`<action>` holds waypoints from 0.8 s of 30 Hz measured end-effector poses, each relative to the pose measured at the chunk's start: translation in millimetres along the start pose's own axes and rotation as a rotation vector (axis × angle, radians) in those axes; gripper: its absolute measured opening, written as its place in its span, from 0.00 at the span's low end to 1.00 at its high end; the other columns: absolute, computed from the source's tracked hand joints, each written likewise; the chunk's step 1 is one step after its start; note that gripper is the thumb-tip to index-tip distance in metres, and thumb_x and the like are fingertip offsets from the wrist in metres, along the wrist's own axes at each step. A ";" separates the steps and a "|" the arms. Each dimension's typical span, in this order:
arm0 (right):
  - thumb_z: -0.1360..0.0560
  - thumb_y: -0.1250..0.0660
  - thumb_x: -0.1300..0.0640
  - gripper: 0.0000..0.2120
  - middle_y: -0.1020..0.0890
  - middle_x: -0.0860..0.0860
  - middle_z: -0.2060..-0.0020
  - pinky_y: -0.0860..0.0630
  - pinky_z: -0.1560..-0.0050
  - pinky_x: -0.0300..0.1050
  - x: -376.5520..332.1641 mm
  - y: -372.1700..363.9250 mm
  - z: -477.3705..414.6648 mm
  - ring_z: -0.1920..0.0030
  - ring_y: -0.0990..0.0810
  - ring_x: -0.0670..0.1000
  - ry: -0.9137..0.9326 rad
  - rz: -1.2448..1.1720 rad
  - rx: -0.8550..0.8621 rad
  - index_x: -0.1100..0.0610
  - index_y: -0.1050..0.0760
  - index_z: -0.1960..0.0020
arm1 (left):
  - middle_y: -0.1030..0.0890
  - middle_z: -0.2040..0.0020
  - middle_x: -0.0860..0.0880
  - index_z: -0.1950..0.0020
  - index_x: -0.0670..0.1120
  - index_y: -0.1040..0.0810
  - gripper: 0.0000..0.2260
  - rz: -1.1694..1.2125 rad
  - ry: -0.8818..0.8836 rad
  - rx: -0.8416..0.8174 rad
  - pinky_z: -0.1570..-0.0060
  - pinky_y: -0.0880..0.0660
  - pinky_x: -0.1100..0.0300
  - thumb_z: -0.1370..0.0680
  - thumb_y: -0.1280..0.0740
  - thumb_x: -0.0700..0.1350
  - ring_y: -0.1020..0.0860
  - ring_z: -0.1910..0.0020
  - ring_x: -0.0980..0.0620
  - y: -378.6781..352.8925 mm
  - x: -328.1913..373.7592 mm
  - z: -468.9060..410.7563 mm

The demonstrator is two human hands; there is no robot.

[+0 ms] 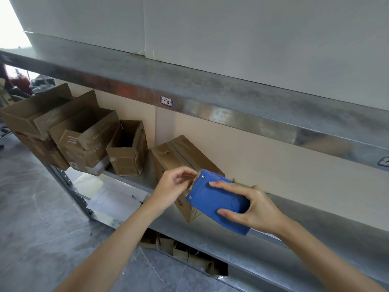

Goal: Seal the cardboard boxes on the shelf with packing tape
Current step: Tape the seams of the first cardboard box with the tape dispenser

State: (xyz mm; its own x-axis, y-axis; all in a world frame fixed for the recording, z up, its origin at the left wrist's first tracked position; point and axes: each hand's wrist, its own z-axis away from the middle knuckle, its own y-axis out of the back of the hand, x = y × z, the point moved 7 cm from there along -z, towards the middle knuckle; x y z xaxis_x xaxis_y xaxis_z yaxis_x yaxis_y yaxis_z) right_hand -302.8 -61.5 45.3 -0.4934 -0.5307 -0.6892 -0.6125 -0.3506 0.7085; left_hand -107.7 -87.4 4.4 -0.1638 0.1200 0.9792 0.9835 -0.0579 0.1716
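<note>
My right hand [250, 207] grips a blue tape dispenser [212, 199] in front of a closed cardboard box [179, 154] on the metal shelf [315, 218]. My left hand [174, 186] pinches the brown tape end [189, 175] at the dispenser's toothed edge, just over the box's near end. Old tape shows on the box's top seam. Further left on the shelf stand an open small box [128, 148] and an open larger box [88, 138].
More open boxes [35, 114] are stacked at the shelf's left end, overhanging it. The upper shelf beam [210, 102] carries a label. Flattened cardboard [185, 253] lies under the shelf on the grey floor [42, 228]. A paper sheet [113, 199] lies below.
</note>
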 end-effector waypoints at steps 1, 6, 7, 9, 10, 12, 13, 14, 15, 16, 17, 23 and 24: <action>0.28 0.29 0.42 0.25 0.18 0.50 0.56 0.23 0.64 0.57 1.8 0.8 0.0 0.66 0.23 0.61 0.005 0.008 -0.010 0.29 0.31 0.34 | 0.16 0.51 0.51 0.49 0.44 0.19 0.10 0.030 0.018 -0.005 0.47 0.23 0.63 0.22 0.34 0.30 0.18 0.48 0.56 -1.8 -0.9 0.2; 0.28 0.30 0.39 0.26 0.17 0.52 0.51 0.21 0.58 0.56 12.6 2.1 1.6 0.61 0.19 0.61 0.033 0.038 -0.109 0.28 0.34 0.32 | 0.17 0.54 0.50 0.48 0.45 0.23 0.10 0.067 0.072 -0.013 0.49 0.25 0.65 0.23 0.33 0.31 0.19 0.52 0.56 -20.8 -5.9 2.8; 0.29 0.30 0.38 0.27 0.17 0.51 0.49 0.21 0.57 0.55 13.5 3.9 1.9 0.59 0.19 0.61 0.044 0.047 -0.133 0.28 0.35 0.32 | 0.17 0.54 0.49 0.45 0.45 0.24 0.11 0.079 0.084 -0.006 0.49 0.25 0.66 0.22 0.33 0.32 0.19 0.52 0.56 -24.7 -6.6 3.9; 0.29 0.29 0.38 0.29 0.18 0.46 0.47 0.21 0.56 0.52 14.2 9.9 2.9 0.59 0.18 0.57 0.070 0.067 -0.178 0.28 0.36 0.31 | 0.17 0.53 0.48 0.43 0.45 0.24 0.11 0.081 0.112 0.012 0.50 0.25 0.66 0.22 0.34 0.32 0.19 0.50 0.55 -31.4 -7.9 6.5; 0.29 0.28 0.40 0.30 0.18 0.44 0.47 0.21 0.57 0.49 14.4 13.0 4.0 0.60 0.19 0.54 0.082 0.075 -0.197 0.29 0.36 0.31 | 0.17 0.51 0.47 0.45 0.45 0.22 0.10 0.070 0.129 0.019 0.51 0.25 0.66 0.21 0.35 0.32 0.19 0.50 0.55 -34.3 -9.6 8.0; 0.28 0.27 0.42 0.30 0.20 0.39 0.51 0.22 0.60 0.44 16.3 17.6 7.3 0.62 0.21 0.49 0.102 0.093 -0.231 0.31 0.36 0.30 | 0.17 0.52 0.48 0.50 0.45 0.21 0.11 0.055 0.169 0.033 0.58 0.26 0.66 0.20 0.38 0.31 0.20 0.55 0.56 -40.3 -13.1 11.3; 0.27 0.27 0.43 0.30 0.21 0.37 0.52 0.23 0.61 0.42 17.7 19.2 9.0 0.63 0.22 0.48 0.109 0.099 -0.248 0.31 0.36 0.30 | 0.17 0.54 0.48 0.52 0.46 0.21 0.12 0.046 0.188 0.041 0.61 0.27 0.66 0.20 0.39 0.31 0.21 0.58 0.57 -43.4 -13.3 13.0; 0.27 0.28 0.43 0.30 0.22 0.35 0.52 0.24 0.61 0.39 19.7 20.3 10.7 0.62 0.22 0.47 0.112 0.102 -0.266 0.31 0.37 0.30 | 0.17 0.56 0.49 0.54 0.46 0.22 0.13 0.036 0.197 0.050 0.64 0.28 0.66 0.20 0.40 0.31 0.21 0.60 0.58 -46.3 -12.4 14.5; 0.27 0.28 0.43 0.30 0.24 0.33 0.52 0.26 0.60 0.36 21.5 21.1 12.1 0.61 0.22 0.46 0.116 0.106 -0.282 0.31 0.37 0.30 | 0.17 0.58 0.50 0.55 0.46 0.22 0.14 0.025 0.199 0.061 0.65 0.29 0.67 0.20 0.40 0.30 0.21 0.62 0.59 -48.7 -10.9 15.9; 0.27 0.29 0.42 0.30 0.25 0.32 0.52 0.28 0.59 0.33 23.0 21.4 13.2 0.60 0.22 0.46 0.120 0.111 -0.295 0.30 0.38 0.30 | 0.18 0.59 0.51 0.55 0.46 0.23 0.14 0.017 0.200 0.071 0.66 0.29 0.67 0.20 0.40 0.29 0.21 0.63 0.59 -50.6 -9.1 17.5; 0.26 0.29 0.42 0.30 0.25 0.32 0.51 0.29 0.58 0.32 24.1 21.3 14.2 0.59 0.22 0.45 0.125 0.114 -0.307 0.30 0.38 0.30 | 0.18 0.61 0.52 0.56 0.46 0.23 0.14 0.009 0.202 0.079 0.66 0.28 0.67 0.20 0.40 0.29 0.21 0.64 0.59 -51.7 -7.3 19.3; 0.26 0.28 0.46 0.29 0.20 0.42 0.53 0.26 0.61 0.36 23.0 24.2 15.2 0.62 0.21 0.47 0.161 0.048 -0.340 0.32 0.35 0.30 | 0.17 0.62 0.52 0.56 0.45 0.21 0.13 -0.039 0.198 0.186 0.61 0.26 0.65 0.21 0.38 0.29 0.20 0.63 0.59 -48.0 -1.4 29.0; 0.26 0.28 0.47 0.29 0.20 0.43 0.58 0.29 0.65 0.33 22.3 26.1 14.4 0.65 0.23 0.47 0.173 0.047 -0.340 0.33 0.35 0.30 | 0.18 0.61 0.51 0.57 0.45 0.21 0.13 -0.044 0.193 0.215 0.59 0.25 0.63 0.22 0.38 0.28 0.20 0.61 0.58 -45.9 -1.0 30.9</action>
State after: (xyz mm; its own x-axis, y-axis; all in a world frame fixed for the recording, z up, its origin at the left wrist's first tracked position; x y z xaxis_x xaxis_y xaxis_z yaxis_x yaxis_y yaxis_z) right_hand -338.7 -71.4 46.2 -0.3869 -0.6647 -0.6391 -0.3370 -0.5432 0.7690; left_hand -150.2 -54.2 -7.8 -0.1980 -0.0742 0.9774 0.9656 0.1569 0.2075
